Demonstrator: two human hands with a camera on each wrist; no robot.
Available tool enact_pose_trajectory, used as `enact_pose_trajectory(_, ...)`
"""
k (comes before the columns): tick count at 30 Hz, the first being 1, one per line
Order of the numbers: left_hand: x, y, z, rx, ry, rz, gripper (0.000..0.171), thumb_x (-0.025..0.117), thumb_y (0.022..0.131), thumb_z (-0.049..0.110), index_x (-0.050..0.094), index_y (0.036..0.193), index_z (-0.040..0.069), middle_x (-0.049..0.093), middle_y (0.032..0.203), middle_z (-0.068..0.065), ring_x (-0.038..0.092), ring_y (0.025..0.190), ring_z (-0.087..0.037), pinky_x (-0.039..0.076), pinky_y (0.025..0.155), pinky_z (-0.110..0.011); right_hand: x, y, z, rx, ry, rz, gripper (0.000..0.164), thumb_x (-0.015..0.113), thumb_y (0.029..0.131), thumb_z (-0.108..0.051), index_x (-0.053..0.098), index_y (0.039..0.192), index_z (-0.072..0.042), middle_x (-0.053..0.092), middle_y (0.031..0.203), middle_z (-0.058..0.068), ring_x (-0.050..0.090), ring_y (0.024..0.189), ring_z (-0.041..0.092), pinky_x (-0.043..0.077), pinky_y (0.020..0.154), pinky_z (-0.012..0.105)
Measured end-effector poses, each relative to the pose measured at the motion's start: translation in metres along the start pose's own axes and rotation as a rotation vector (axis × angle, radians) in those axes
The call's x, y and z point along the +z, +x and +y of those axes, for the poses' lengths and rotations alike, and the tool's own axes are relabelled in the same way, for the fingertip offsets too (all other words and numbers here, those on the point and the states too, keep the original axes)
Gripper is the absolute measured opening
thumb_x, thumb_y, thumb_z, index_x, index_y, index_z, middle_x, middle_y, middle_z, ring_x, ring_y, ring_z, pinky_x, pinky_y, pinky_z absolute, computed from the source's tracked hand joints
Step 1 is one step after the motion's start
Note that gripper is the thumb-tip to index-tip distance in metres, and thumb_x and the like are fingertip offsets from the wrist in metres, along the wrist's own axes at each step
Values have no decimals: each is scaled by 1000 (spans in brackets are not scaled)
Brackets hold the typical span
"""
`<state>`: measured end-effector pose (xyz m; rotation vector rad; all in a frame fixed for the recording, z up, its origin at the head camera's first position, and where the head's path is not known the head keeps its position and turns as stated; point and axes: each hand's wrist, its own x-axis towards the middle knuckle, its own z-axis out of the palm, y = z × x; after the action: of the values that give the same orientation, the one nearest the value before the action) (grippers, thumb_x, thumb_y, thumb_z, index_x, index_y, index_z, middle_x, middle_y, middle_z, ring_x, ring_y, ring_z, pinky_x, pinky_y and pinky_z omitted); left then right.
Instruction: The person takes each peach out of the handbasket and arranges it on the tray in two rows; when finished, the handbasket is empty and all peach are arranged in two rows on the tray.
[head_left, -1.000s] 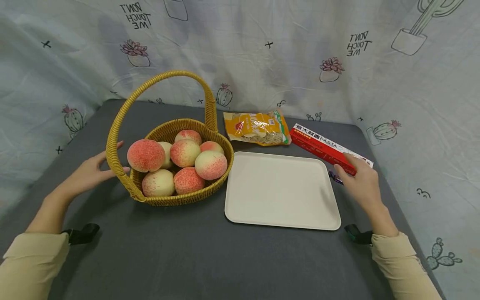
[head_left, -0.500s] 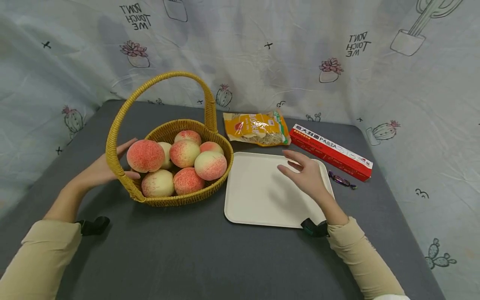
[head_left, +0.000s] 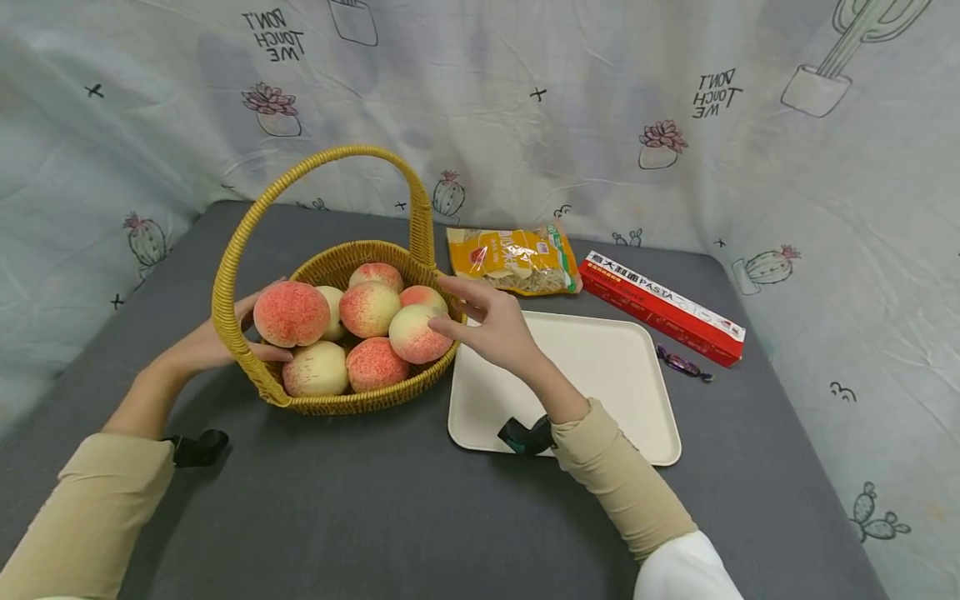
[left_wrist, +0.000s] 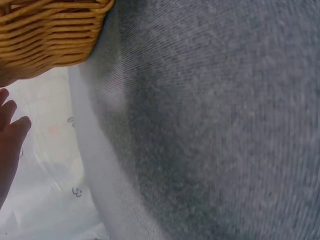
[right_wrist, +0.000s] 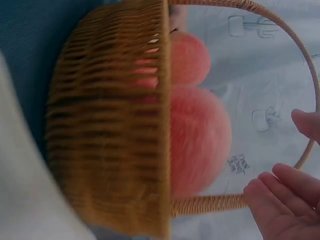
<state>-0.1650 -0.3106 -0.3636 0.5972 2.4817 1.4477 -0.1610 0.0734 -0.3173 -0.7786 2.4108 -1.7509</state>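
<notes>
Red box [head_left: 663,308], far right: white strip reads "意大利面 PASTA"; the smaller lines on its red side are too small to read. Yellow bag [head_left: 515,260], far side, left of the box — big characters on the front, creased and soft, can't read them reliably; same for the marks on its green right end. Backdrop cloth [head_left: 480,50]: "DON'T TOUCH ME" printed at far left and again far right, lettering flipped — right wrist view catches it sideways, small. Little crosses printed there too.
</notes>
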Motion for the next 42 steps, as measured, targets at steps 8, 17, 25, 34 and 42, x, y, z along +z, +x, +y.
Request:
enact_pose_trajectory(8, 4, 1, -3, 38, 24, 32, 99, 77, 77, -6, 19, 157, 9, 27, 155, -17, 25, 138, -3, 22, 111, -54, 38, 31, -21, 18, 163, -127, 55, 72, 88, -6, 51, 139, 2, 52, 140, 16, 49, 129, 25, 42, 99, 20)
enact_pose_trajectory(17, 8, -4, -6, 104, 26, 65, 95, 76, 76, -10, 26, 155, 7, 40, 146, 7, 37, 126, 6, 35, 90, -10, 76, 61, -41, 162, 240, -260, 55, 71, 90, -13, 52, 141, -6, 54, 140, 4, 51, 126, 10, 43, 95, 19)
enact_pose_trajectory(25, 3, -5, -7, 188, -33, 64, 89, 72, 74, -19, 35, 151, 8, 52, 134, 13, 51, 118, -1, 41, 91, -13, 117, 95, -49, 412, 165, -207, 66, 76, 87, -23, 47, 145, -11, 48, 144, -4, 43, 133, 11, 41, 101, 26)
enact_pose_trajectory(34, 8, -2, -6, 201, -4, 60, 86, 73, 77, -15, 36, 151, 9, 51, 133, 16, 53, 114, 0, 44, 88, -14, 140, 103, -41, 471, -16, -162, 47, 76, 85, -37, 64, 118, -6, 64, 96, -2, 60, 83, 12, 51, 71, 27)
enact_pose_trajectory(42, 7, 0, -5, 200, -2, 58, 86, 73, 77, -14, 35, 151, 7, 51, 133, 15, 53, 114, -1, 44, 87, -15, 138, 104, -47, 475, -200, -191, 46, 77, 82, -41, 47, 61, -13, 36, 51, -3, 32, 45, 9, 29, 45, 22)
